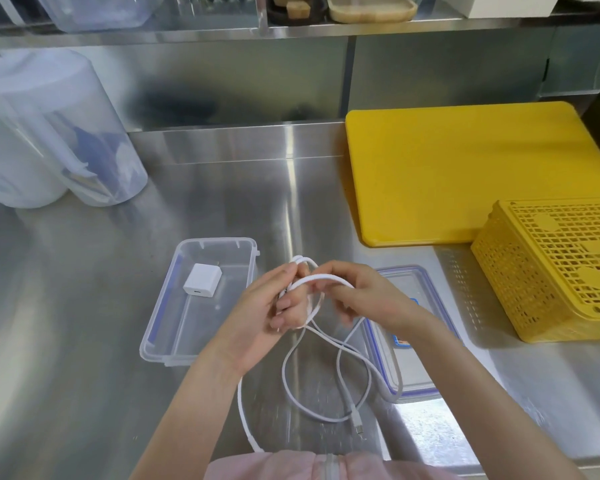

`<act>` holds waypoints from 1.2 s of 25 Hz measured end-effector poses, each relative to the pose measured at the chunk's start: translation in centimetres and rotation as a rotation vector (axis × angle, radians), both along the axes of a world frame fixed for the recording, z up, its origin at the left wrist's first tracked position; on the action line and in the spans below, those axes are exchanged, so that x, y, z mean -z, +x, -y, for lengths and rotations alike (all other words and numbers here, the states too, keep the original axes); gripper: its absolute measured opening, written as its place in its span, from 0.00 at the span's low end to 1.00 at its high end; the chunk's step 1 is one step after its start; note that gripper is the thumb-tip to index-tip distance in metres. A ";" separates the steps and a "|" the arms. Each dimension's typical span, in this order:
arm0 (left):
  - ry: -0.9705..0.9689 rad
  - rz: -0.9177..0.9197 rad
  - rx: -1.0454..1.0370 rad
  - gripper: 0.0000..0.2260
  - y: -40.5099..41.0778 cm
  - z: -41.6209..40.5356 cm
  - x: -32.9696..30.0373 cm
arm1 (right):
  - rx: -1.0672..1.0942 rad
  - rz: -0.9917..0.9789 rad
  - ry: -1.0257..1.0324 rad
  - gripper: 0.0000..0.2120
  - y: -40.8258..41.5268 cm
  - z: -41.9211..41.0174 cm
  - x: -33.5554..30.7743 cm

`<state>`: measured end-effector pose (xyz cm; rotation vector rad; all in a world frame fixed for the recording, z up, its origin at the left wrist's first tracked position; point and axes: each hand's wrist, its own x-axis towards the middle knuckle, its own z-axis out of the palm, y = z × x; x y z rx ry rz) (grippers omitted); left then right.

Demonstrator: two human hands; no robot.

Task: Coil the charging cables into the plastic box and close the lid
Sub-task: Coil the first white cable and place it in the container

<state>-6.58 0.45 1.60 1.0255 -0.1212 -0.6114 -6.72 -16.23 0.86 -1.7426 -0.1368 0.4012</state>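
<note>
I see left hand [274, 306] and right hand [355, 294] both gripping the white braided charging cable [329, 386] beside the clear rectangular plastic box [160, 320].

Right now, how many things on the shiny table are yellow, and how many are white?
Yellow: 2, the flat yellow plastic board and the upturned yellow mesh basket.
White: 2, the white square charger plug and the white charging cable.
Total: 4

left hand [274, 303]: fingers curled, gripping | right hand [357, 296]: fingers curled, pinching | both raised, touching at fingertips
</note>
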 end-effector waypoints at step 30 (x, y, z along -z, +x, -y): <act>0.114 -0.072 -0.196 0.11 0.3 0.1 1.5 | 0.134 0.086 0.077 0.07 -0.7 -0.6 -0.9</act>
